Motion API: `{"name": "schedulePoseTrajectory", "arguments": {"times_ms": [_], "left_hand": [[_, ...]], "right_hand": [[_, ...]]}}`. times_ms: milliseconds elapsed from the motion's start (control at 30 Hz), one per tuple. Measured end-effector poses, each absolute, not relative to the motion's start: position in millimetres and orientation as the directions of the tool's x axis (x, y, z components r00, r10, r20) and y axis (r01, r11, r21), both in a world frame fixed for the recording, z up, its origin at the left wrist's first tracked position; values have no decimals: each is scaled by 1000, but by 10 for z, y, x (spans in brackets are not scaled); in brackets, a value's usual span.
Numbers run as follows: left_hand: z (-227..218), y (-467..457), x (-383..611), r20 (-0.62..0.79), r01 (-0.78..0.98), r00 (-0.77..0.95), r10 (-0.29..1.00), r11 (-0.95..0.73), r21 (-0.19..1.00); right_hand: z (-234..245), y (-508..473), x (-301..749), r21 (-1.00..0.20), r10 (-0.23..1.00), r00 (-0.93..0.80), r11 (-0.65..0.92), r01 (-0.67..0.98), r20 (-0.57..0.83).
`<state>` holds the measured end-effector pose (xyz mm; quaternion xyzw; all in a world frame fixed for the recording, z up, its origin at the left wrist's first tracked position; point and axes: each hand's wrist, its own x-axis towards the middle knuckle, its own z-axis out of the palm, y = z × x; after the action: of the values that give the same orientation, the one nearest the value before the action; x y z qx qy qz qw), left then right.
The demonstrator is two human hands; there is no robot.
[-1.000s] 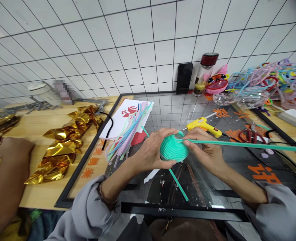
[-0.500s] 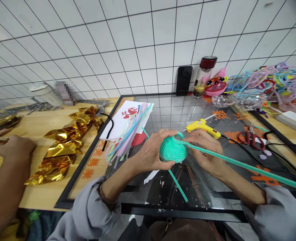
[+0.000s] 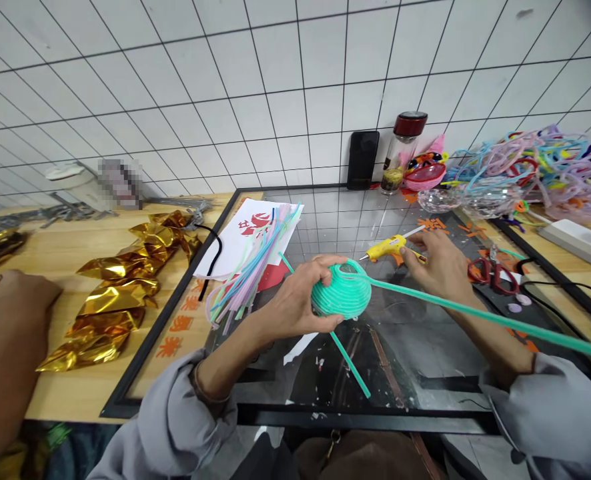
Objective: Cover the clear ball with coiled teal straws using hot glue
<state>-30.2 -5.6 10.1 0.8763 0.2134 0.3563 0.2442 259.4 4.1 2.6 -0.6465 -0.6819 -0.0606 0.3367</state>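
Observation:
My left hand (image 3: pixel 295 300) is closed around a teal dome (image 3: pixel 340 297) coiled from a teal tube. The tube's free end (image 3: pixel 480 317) runs off from the dome's top to the lower right, over my right forearm. My right hand (image 3: pixel 438 263) has reached out to the yellow glue gun (image 3: pixel 388 248) lying on the glass sheet (image 3: pixel 415 333); its fingers rest over the gun's handle, and I cannot tell whether they grip it. A loose piece of teal tube (image 3: pixel 349 363) lies on the glass below the dome.
A bundle of pastel tubes (image 3: pixel 253 263) lies on white paper. Red-handled scissors (image 3: pixel 490 273) and black cables lie right. A phone (image 3: pixel 363 159), a jar (image 3: pixel 400 150) and a heap of coloured tubes (image 3: pixel 550 167) stand at the back. Gold foil pieces (image 3: pixel 125 280) and another person's arm (image 3: pixel 5 347) are left.
My right hand let go of the teal tube at the dome and moved back and right onto the glue gun. The tube's free end swung down toward the lower right.

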Motion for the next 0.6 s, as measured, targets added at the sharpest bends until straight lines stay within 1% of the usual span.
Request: {"name": "schedulePoseTrajectory", "arguments": {"times_ms": [33, 100, 167, 267, 433, 600], "left_hand": [[107, -58, -307, 515, 198, 655, 552, -784, 588], [118, -63, -315, 511, 194, 653, 559, -775, 601], [122, -64, -322, 511, 189, 655, 557, -776, 602], [116, -56, -330, 521, 176, 663, 538, -788, 590], [117, -47, -337, 525, 170, 688, 501, -815, 554], [141, -51, -342, 508, 181, 704, 496, -817, 547]], "right_hand": [[8, 66, 2636, -269, 885, 63, 71, 961, 461], [-5, 92, 2669, -123, 949, 74, -38, 992, 306], [1, 99, 2657, -51, 976, 92, -84, 995, 199], [7, 116, 2628, -57, 984, 109, -102, 993, 143], [-36, 186, 2644, -118, 981, 129, -112, 987, 146], [-26, 219, 2634, -167, 974, 188, -166, 972, 127]]}}
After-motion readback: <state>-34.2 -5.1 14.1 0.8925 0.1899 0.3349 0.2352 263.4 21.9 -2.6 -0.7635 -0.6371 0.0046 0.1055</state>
